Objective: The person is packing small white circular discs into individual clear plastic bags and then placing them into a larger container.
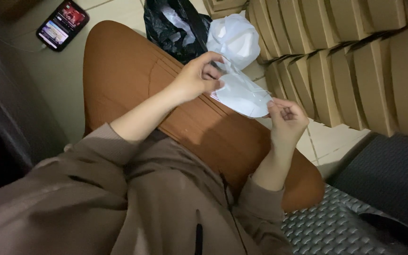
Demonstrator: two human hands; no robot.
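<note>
1. White and thin, the plastic sheet piece (242, 94) is held in the air over the person's lap, between the two hands, near the middle of the view.
2. The left hand (197, 78) pinches the upper edge of this piece at about 10 o'clock, thumb and fingers pressed together on it.
3. The right hand (286, 118) pinches the lower corner at about 4 o'clock; its fingers are curled and closed on the edge.
4. By judgement the piece is very light and soft. It bends freely, it looks a little glossy and may slip, and it could tear or crease if pulled hard. The edges, where both hands already hold, seem the best place to grip.
5. At 12 o'clock from the hands lies a crumpled white plastic bag (236, 38), and beside it, at 11 o'clock, a shiny black plastic bag (173, 26), both wrinkled.
6. At 2 o'clock stand rows of folded brown cardboard boxes (345, 71), stiff and flat, with matte surface.
7. A smartphone (62, 24) with lit screen lies on the pale tiled floor (67, 75) at 10 o'clock, well apart.
8. The orange-brown trousers (133, 71) are of smooth cloth; a dark ribbed rubber mat (329, 226) shows at 5 o'clock.
</note>
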